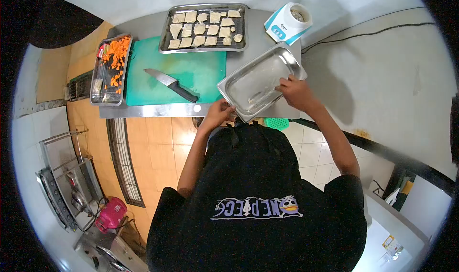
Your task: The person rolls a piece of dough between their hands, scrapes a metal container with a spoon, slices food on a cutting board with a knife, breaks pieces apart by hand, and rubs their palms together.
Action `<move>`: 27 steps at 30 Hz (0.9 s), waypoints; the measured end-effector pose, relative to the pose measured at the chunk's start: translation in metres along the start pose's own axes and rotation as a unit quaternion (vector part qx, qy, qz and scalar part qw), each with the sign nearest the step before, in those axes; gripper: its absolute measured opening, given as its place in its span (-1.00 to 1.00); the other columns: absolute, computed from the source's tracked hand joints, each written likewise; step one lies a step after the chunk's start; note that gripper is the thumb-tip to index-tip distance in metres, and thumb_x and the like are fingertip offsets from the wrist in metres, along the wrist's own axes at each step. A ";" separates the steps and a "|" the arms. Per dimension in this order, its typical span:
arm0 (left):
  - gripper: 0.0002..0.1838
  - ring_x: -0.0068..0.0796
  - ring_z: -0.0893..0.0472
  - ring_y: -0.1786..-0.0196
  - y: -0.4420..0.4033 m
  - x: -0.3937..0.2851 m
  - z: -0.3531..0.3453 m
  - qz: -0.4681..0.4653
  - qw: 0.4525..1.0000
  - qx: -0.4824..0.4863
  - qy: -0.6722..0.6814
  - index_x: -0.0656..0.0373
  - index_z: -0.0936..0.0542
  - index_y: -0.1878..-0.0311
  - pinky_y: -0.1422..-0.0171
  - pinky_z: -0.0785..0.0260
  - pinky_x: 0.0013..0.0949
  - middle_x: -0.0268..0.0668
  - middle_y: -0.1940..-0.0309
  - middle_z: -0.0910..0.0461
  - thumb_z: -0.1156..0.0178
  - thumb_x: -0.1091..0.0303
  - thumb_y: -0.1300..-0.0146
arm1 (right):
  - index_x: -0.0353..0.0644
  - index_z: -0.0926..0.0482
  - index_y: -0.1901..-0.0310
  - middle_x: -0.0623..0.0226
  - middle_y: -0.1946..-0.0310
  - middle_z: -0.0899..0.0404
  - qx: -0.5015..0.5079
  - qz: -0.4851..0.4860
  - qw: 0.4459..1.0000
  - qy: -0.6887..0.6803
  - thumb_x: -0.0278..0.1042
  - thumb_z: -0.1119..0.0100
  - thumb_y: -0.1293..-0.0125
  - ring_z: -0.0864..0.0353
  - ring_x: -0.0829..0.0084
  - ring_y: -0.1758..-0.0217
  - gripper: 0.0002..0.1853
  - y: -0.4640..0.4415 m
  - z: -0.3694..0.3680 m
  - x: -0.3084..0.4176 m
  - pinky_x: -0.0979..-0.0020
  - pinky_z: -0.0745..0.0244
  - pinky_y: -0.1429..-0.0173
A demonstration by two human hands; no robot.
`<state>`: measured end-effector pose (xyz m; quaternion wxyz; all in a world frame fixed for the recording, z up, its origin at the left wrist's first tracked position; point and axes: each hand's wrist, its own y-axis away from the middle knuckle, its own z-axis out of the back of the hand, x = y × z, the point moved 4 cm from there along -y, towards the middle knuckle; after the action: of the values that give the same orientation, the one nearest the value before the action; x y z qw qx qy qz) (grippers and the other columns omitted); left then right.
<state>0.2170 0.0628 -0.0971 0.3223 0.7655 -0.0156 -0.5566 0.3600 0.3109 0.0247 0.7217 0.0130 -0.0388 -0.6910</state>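
Note:
A deep rectangular metal pan lies tilted at the right end of the table, near its front edge. My left hand is closed on its near left corner, the fingers at the rim. My right hand is closed on the pan's right side, fingers bent over the rim toward the inside. A few small wet-looking bits or reflections show on the pan's bottom. Left of the pan, a kitchen knife with a black handle rests on a green cutting board.
A baking tray with flat pale dough pieces stands at the back. On the left is a tray of chopped carrots. A white and blue blender base stands behind the pan. A pink gas cylinder sits lower left.

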 end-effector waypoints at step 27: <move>-0.71 -0.34 -0.74 0.07 -0.003 -0.005 0.009 0.024 0.995 0.093 0.005 0.41 -0.53 -0.11 0.17 -0.72 -0.32 -0.13 0.12 -0.70 -0.23 0.41 -0.45 | 0.02 -0.72 0.02 0.43 0.12 -0.59 0.071 -0.058 0.995 0.026 -0.45 -0.27 -0.15 -0.60 0.26 0.03 -0.68 -0.013 -0.029 0.017 0.23 -0.70 0.16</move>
<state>0.2064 0.0627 -0.0954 0.2631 0.7945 -0.0839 -0.5409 0.3503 0.2927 -0.0044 0.6784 0.0843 -0.0683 -0.7266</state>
